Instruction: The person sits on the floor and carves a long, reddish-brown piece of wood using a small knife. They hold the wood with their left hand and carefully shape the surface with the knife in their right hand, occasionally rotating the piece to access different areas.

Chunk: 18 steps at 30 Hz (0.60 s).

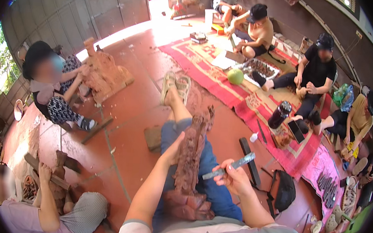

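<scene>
A tall reddish-brown wood carving (pixel 190 157) leans across my lap, its broad lumpy end (pixel 190 205) toward my body and its knobby end pointing away. My left hand (pixel 173 152) is closed on the carving's left side, with the fingertips hidden behind it. To the right of the carving, my right hand (pixel 236 178) pinches a flat grey-blue stick (pixel 245 160), held slantwise and apart from the wood. I cannot make out exactly what kind of tool the stick is. My legs in blue trousers (pixel 221 195) stretch out beneath the carving.
A wood block (pixel 152 139) lies left of my legs; a dark bar (pixel 249 162) and black pouch (pixel 285 191) lie right. Co-workers handle wood pieces at left (pixel 51 69) and lower left (pixel 45 210). Others sit around a red mat (pixel 249 108) holding a flask (pixel 280 114) and green fruit (pixel 235 76).
</scene>
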Each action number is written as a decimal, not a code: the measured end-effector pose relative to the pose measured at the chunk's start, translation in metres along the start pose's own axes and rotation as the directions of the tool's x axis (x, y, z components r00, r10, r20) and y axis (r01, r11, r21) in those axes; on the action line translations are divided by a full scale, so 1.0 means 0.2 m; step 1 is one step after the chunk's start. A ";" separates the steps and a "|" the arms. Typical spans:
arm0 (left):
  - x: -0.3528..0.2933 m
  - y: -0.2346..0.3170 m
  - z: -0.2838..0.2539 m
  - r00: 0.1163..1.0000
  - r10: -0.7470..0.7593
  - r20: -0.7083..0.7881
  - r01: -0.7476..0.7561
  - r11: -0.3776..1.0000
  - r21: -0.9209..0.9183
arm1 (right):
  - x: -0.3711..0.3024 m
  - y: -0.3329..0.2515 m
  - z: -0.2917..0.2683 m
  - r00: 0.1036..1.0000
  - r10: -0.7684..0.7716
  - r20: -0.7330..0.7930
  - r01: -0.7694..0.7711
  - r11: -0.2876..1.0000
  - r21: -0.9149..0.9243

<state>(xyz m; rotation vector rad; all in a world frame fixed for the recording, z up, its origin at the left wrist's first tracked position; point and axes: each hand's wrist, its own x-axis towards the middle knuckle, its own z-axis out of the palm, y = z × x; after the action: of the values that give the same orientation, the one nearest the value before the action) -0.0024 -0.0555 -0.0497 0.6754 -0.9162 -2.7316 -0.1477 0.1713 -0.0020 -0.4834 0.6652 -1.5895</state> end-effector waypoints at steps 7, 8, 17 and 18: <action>-0.09 -0.11 -0.04 0.984 0.175 -0.003 -0.175 0.981 0.080 | -0.06 -0.03 0.03 0.996 -0.004 -0.092 -0.015 0.978 -0.206; -0.08 -0.12 -0.07 0.986 0.169 -0.005 -0.169 0.984 0.061 | -0.06 -0.04 0.03 0.996 -0.012 -0.093 -0.007 0.978 -0.209; -0.05 -0.20 -0.18 0.987 0.149 -0.050 -0.150 0.988 -0.018 | -0.04 -0.08 -0.02 0.944 -0.192 -0.268 0.135 0.967 -0.218; -0.06 -0.20 -0.18 0.989 0.145 -0.021 -0.145 0.989 -0.010 | -0.03 -0.08 -0.01 0.929 -0.207 -0.307 0.144 0.966 -0.214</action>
<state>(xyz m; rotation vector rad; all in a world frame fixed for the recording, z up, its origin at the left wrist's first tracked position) 0.0252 -0.0390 -0.0956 0.6078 -0.9074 -2.5957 -0.1606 0.1783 0.0083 -0.4290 1.0567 -1.8069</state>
